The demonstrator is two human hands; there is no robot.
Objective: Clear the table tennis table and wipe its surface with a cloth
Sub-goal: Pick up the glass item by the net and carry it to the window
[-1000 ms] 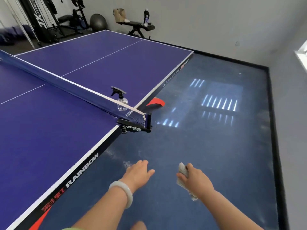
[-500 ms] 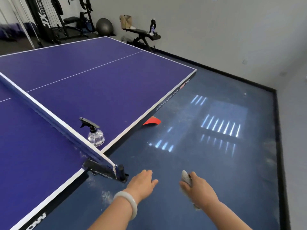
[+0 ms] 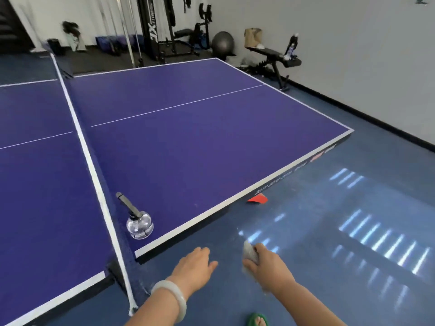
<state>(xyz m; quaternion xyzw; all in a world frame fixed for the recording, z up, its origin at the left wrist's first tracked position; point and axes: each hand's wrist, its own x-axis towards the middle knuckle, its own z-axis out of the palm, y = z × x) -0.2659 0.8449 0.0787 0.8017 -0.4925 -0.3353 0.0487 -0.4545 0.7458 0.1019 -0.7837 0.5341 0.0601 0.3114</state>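
Worktop [image 3: 211,149] carrying one spray bottle [image 3: 139,225] — clearing step.
Right grip [image 3: 268,267] clamping cloth [image 3: 250,251]; left grip [image 3: 195,262] hanging slack — likely lifting bottle next.

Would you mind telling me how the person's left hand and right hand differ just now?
The left hand is open and empty; the right hand grips a pale cloth. The left hand's wrist wears a pale bangle; the right hand's wrist is bare. Both are held out over the floor, beside the table.
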